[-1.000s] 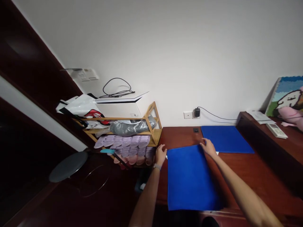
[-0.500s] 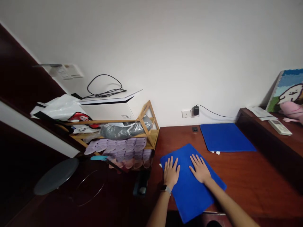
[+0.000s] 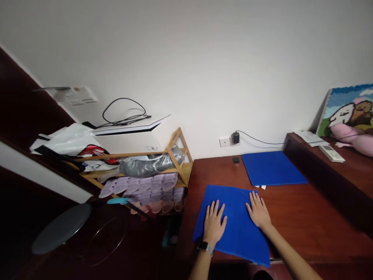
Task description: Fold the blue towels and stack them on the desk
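Observation:
A blue cloth lies spread near the front edge of the wooden desk, its lower right corner hanging over that edge. On its left part my left hand rests flat, fingers spread, a watch on the wrist. My right hand lies flat with fingers out along the cloth's right edge. Neither hand grips anything. Farther back on the desk is a second blue cloth, smooth and squared, with small white tags at its front edge.
Left of the desk stands a wooden rack with purple slippers and a white box. A round stool is at lower left. A raised ledge at right holds a remote control, a pink plush toy and a picture.
The near blue cloth has turned on the desk, so its far edge lies more nearly parallel to the back wall. Both hands have moved with it, staying flat. The view has shifted slightly right.

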Motion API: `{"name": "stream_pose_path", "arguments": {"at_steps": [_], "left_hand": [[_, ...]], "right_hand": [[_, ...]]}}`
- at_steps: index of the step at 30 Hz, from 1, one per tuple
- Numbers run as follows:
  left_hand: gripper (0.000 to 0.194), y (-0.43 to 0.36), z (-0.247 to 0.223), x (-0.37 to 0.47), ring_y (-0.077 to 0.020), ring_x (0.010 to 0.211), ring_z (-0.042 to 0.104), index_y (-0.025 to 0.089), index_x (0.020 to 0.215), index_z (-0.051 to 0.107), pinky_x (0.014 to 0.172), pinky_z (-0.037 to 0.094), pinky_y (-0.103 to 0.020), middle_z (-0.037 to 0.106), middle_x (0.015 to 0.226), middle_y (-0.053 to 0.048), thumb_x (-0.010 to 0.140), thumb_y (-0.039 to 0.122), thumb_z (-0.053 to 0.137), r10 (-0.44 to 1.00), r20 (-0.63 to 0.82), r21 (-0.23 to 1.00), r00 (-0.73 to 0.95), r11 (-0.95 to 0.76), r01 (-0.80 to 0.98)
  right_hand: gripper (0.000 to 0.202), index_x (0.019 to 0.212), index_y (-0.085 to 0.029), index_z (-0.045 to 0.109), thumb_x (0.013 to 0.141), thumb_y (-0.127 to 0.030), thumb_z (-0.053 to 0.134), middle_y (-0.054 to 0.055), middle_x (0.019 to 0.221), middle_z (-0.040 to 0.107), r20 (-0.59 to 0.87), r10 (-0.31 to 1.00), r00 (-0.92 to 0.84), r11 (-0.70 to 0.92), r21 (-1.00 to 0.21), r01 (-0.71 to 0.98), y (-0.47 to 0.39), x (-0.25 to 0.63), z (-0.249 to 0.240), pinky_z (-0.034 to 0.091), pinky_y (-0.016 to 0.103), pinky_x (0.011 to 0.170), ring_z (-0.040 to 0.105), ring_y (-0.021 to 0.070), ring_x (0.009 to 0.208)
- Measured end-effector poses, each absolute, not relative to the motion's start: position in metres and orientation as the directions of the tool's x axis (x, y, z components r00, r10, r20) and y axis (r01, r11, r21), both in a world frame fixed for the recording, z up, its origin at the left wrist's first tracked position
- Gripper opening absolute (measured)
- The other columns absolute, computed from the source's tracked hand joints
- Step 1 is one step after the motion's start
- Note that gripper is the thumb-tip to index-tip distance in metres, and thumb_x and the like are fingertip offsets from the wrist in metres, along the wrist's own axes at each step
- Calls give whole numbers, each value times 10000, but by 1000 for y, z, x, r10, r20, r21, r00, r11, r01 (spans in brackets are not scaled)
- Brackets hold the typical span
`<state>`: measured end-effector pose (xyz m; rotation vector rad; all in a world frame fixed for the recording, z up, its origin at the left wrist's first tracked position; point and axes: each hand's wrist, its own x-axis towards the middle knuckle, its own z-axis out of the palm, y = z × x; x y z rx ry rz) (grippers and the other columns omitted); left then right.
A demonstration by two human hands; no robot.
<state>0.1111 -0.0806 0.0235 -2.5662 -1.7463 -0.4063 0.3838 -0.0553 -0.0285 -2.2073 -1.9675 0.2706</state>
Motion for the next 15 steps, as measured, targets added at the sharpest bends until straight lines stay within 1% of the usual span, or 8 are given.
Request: {"name": "stream_pose_path", "arguments": {"at_steps": [2,4,7,10,11,13,15], "left_hand": [[577,-77,20,113,-335,1585,372,391,1628,422,1274,361,-599,405,1722,-29,1062,475,496,940,164,137,301,-323,936],[590,-86,12,114,-359,1593,349,386,1634,411,1274,346,-629,385,1728,-50,1057,478,498,965,143,126,221,-239,963],[594,-110,-5,115,-358,1596,342,401,1644,379,1277,336,-636,368,1734,-48,1064,491,469,974,183,119,135,-158,980],[586,-128,-16,115,-358,1587,360,418,1639,379,1270,351,-636,383,1727,-31,1064,492,466,971,223,110,88,-115,987],[579,-130,-17,115,-365,1579,376,412,1632,399,1264,358,-641,402,1718,-36,1062,483,471,970,229,103,78,-104,989],[563,-127,-13,119,-369,1562,407,360,1620,446,1257,372,-637,446,1694,-67,1066,456,464,968,244,98,63,-89,991],[547,-115,-3,130,-338,1563,412,296,1614,471,1271,370,-598,465,1681,-88,1084,422,426,957,275,119,95,-132,984]], "right_hand": [[795,1693,-79,244,1062,-560,179,108,1774,196,-32,996,88,-93,-240,966,-52,387,-23,105,485,1350,130,263,1658],[796,1692,-87,246,1059,-564,193,100,1772,203,-41,998,52,-60,-237,970,-46,388,-17,84,491,1352,132,257,1658],[782,1692,-107,264,1060,-559,179,87,1762,237,-41,999,-1,-10,-261,965,-41,390,-14,93,493,1352,166,250,1652],[779,1694,-86,245,1066,-530,125,94,1766,213,-26,999,37,-43,-280,959,-41,392,-18,113,479,1350,176,249,1650],[781,1694,-72,230,1066,-522,117,99,1769,197,-29,998,55,-61,-281,958,-42,392,-20,110,473,1350,170,248,1651],[779,1697,-64,200,1065,-512,116,99,1775,174,-43,997,71,-80,-280,957,-42,392,-22,96,466,1351,154,240,1654],[771,1702,-80,183,1065,-509,118,87,1778,169,-54,996,65,-77,-280,957,-42,391,-23,78,466,1351,139,232,1657]]}}
